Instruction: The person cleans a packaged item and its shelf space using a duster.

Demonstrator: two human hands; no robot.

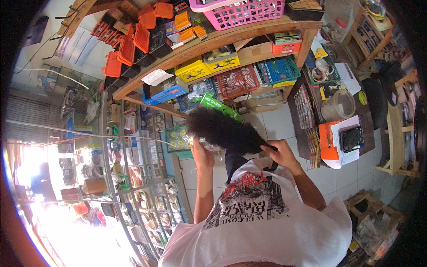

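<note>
A fluffy black duster [222, 129] slants across the middle of the head view, in front of my body. My right hand [282, 155] is closed around its narrow handle end. The bushy head lies to the left, over my left hand [203, 153]. Those left fingers are curled around a crinkled clear plastic package [212, 146], partly covered by the duster. What the package contains cannot be made out. Just beyond the duster, a green box [219, 106] shows on the shelf side.
A wooden shelf [249, 35] ahead carries a pink basket [240, 14], orange-lidded bins [127, 48] and a red basket [238, 82]. Glass display cases [147, 196] stand left. On the right, a dark table [367, 113] holds a clear tub [338, 106] and papers.
</note>
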